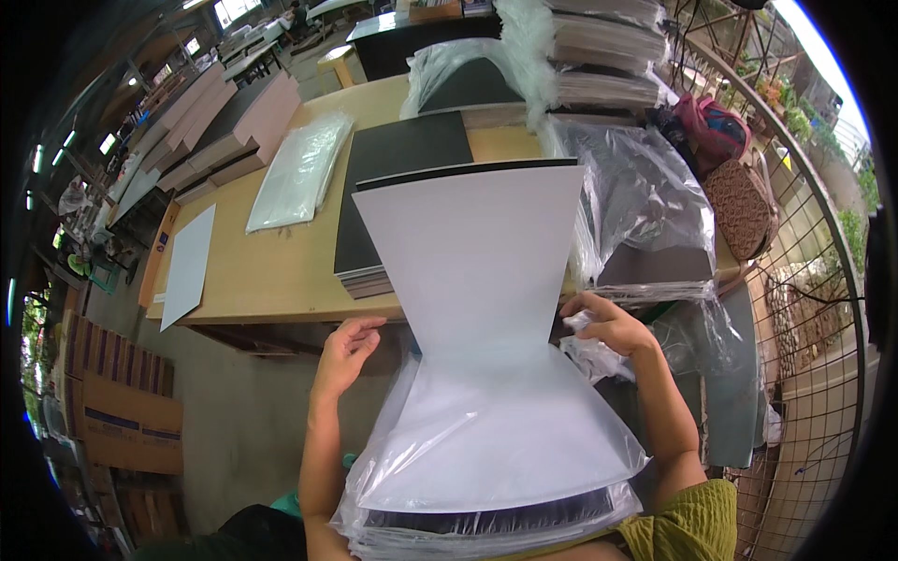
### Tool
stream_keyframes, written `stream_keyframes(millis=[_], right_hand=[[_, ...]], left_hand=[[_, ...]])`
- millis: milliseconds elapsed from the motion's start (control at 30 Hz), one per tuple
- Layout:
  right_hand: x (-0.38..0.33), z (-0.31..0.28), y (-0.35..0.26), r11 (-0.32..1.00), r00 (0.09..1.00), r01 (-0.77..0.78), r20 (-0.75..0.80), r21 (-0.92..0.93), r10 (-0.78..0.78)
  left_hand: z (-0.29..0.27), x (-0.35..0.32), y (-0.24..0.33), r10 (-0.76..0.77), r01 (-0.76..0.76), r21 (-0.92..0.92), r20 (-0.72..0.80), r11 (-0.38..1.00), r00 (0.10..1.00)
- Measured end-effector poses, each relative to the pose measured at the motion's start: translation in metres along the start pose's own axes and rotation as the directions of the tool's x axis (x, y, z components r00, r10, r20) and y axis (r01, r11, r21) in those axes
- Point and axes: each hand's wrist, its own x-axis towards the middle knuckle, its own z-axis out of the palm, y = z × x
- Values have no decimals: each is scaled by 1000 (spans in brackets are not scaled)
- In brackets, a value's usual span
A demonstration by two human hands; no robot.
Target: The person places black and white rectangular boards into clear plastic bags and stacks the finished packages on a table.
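In front of me a large white sheet (472, 252) stands tilted up, with a dark edge along its top. Against its lower part, close to my body, lies a stack of boards in clear plastic (486, 430), white on top. Left of the white sheet, my left hand (351, 353) is raised with loosely curved fingers and nothing in it. On the other side, my right hand (613, 325) has its fingers closed around a small crumpled white wad (580, 321), whose material I cannot make out. Loose crumpled plastic (597, 359) lies just below that hand.
The wooden table (253, 280) bears a black-topped stack of boards (402, 168), flat plastic bags (301, 168), a pale sheet (190, 266) and a plastic-covered stack (655, 266). Wrapped stacks (603, 47) rise behind. Cartons (126, 421) stand left; a wire fence (814, 309) runs right.
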Motion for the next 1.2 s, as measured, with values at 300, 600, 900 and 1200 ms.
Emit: stream_keyframes(millis=[300, 600, 900, 1200], right_hand=[[46, 64, -142, 935, 936, 351, 59, -53, -348], [89, 65, -148, 921, 922, 387, -16, 36, -386], [93, 72, -141, 888, 864, 450, -206, -97, -460], [69, 53, -137, 924, 910, 371, -160, -98, -382]], left_hand=[[92, 21, 134, 365, -305, -414, 71, 858, 928], [29, 41, 139, 263, -372, -449, -288, 812, 921], [-3, 33, 139, 277, -280, -368, -62, 887, 959], [-14, 31, 145, 190, -230, -252, -175, 940, 966]])
